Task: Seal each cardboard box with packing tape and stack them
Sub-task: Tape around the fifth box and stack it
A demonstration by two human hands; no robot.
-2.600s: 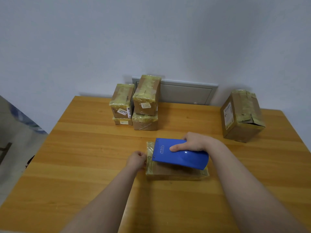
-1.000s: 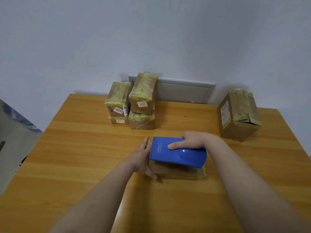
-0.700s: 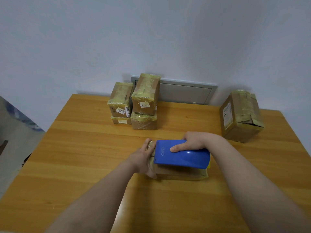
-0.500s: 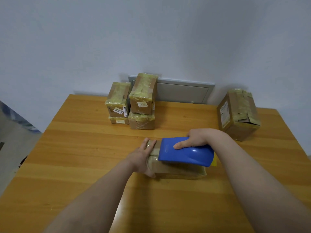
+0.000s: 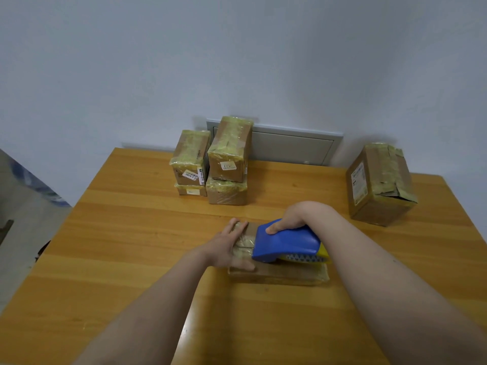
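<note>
Near the middle of the wooden table (image 5: 131, 233) lies a flat cardboard box (image 5: 279, 275), its top and edges streaked with yellowish tape. The left hand (image 5: 226, 246) lies on the box's left end, fingers straight and close together, thumb along the near edge. The right hand (image 5: 292, 218) grips a blue tape dispenser (image 5: 286, 243) from above, fingers curled round it, and the dispenser sits on the box top just beside the left hand. Farther back, four taped boxes (image 5: 226, 159) stand in two stacks of two by the wall; a larger taped box (image 5: 379, 185) stands apart at the right.
</note>
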